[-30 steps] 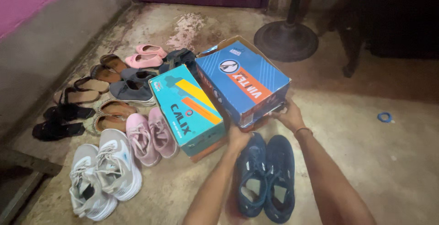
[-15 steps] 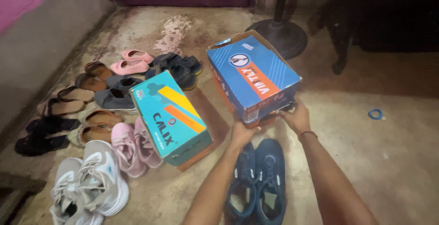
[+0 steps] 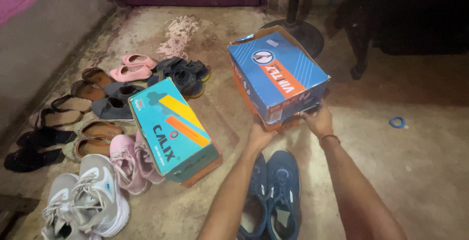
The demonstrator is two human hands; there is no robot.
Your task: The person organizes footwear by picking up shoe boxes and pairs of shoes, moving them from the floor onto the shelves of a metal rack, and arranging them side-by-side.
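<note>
A blue shoe box (image 3: 278, 76) with an orange stripe on its lid sits tilted on the concrete floor. My left hand (image 3: 259, 135) grips its near left corner and my right hand (image 3: 318, 120) holds its near right edge. Between my forearms, just below the box, lies a pair of dark blue sneakers (image 3: 273, 193). A teal shoe box (image 3: 171, 130) with yellow and orange stripes rests to the left, apart from the blue one.
Along the left wall stand several pairs: grey-white sneakers (image 3: 88, 206), pink sneakers (image 3: 129, 162), sandals (image 3: 73, 105), pink flats (image 3: 132, 66), dark shoes (image 3: 188, 74). A round stand base (image 3: 300, 32) is behind the blue box. A blue ring (image 3: 396, 122) lies at right.
The blue box has shifted to the right and away from the teal box, held in both hands. The gap between the two boxes has widened.
</note>
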